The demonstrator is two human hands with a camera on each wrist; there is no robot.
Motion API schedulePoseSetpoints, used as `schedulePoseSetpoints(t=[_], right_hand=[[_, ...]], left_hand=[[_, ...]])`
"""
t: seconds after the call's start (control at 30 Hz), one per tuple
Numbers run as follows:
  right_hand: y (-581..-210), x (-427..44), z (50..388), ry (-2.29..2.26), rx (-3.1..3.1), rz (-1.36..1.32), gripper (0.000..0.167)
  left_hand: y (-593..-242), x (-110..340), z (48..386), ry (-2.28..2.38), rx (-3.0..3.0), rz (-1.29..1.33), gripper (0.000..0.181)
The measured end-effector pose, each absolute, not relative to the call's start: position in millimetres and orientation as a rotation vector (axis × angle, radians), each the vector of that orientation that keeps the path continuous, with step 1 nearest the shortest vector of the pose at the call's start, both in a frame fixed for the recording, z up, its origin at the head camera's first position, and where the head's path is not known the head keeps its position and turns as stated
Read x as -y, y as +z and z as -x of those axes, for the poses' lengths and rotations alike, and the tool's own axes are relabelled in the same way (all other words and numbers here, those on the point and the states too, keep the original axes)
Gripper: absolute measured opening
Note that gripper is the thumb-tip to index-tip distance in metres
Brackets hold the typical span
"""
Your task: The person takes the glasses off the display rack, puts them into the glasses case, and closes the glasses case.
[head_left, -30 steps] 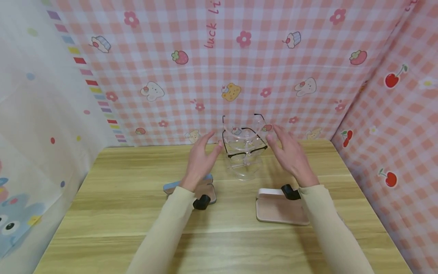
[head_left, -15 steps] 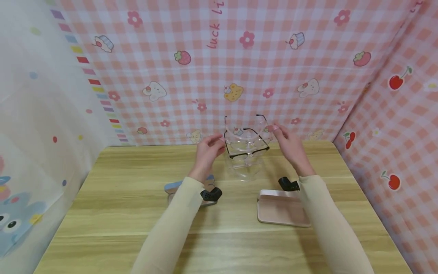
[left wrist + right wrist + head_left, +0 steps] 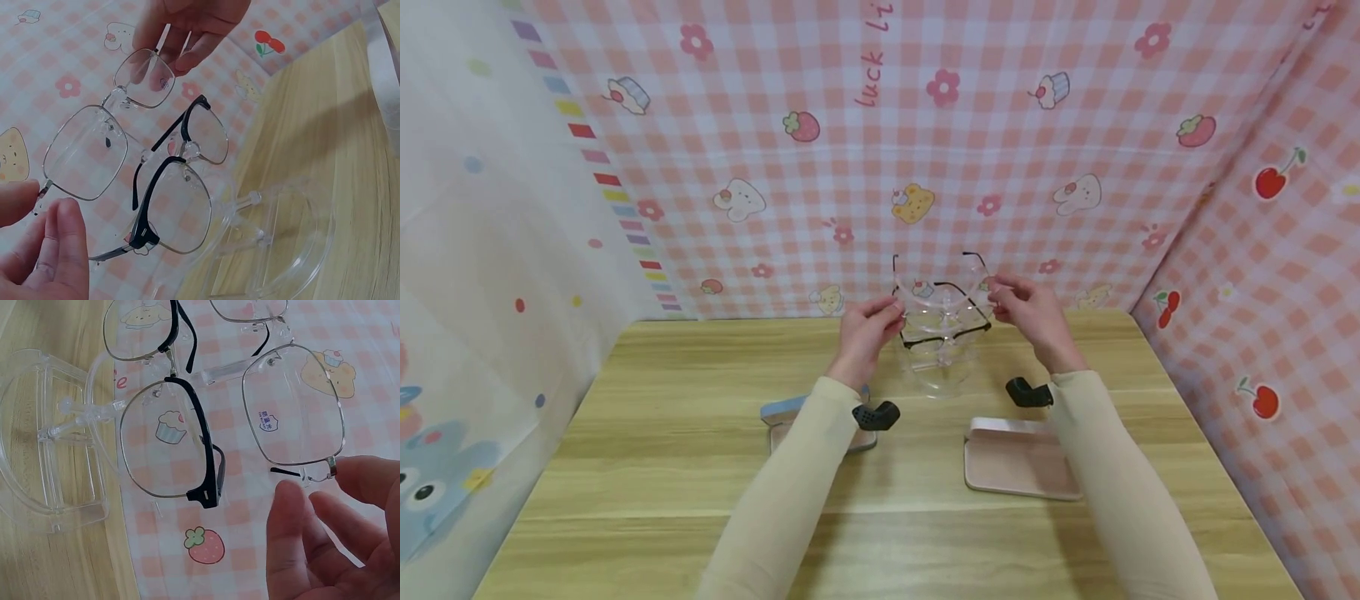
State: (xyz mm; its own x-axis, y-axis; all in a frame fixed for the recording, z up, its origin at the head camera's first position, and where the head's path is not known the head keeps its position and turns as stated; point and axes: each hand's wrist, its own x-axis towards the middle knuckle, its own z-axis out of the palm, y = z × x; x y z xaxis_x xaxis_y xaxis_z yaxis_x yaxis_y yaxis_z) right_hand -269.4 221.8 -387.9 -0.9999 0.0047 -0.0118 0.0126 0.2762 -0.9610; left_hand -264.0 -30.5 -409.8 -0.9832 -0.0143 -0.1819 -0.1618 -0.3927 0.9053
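Note:
Thin metal-rimmed glasses [image 3: 86, 153] [image 3: 294, 406] sit on the upper part of a clear stand [image 3: 942, 389] [image 3: 312, 250]. My left hand [image 3: 865, 337] [image 3: 53, 250] pinches their left hinge corner between thumb and fingers. At the opposite hinge my right hand [image 3: 1037, 321] [image 3: 340, 534] pinches them, its lower fingers loosely bent. Black half-rimmed glasses [image 3: 922, 342] [image 3: 145, 215] [image 3: 205, 437] rest below on the same stand, touched by neither hand as far as shows.
An open blue case [image 3: 781, 407] lies partly hidden under the left forearm. Beside the right forearm lies an open case with a pale pink inside [image 3: 1017, 467]. Patterned cloth [image 3: 850, 167] hangs behind the stand and at both sides of the wooden table [image 3: 917, 542].
Both hands have closed in on the upper glasses from either side, and their fingers have gone from spread to pinching. The glasses and stand show no clear movement.

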Motion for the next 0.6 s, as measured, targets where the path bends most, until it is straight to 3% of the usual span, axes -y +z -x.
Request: schedulePoseSetpoints(t=[0.6], right_hand=[[-379.7, -224.8, 263.9, -2.036, -2.366, -0.003, 0.045]], left_hand=[[-404.0, 27.7, 258.2, 2.554, -1.660, 0.280, 0.033]])
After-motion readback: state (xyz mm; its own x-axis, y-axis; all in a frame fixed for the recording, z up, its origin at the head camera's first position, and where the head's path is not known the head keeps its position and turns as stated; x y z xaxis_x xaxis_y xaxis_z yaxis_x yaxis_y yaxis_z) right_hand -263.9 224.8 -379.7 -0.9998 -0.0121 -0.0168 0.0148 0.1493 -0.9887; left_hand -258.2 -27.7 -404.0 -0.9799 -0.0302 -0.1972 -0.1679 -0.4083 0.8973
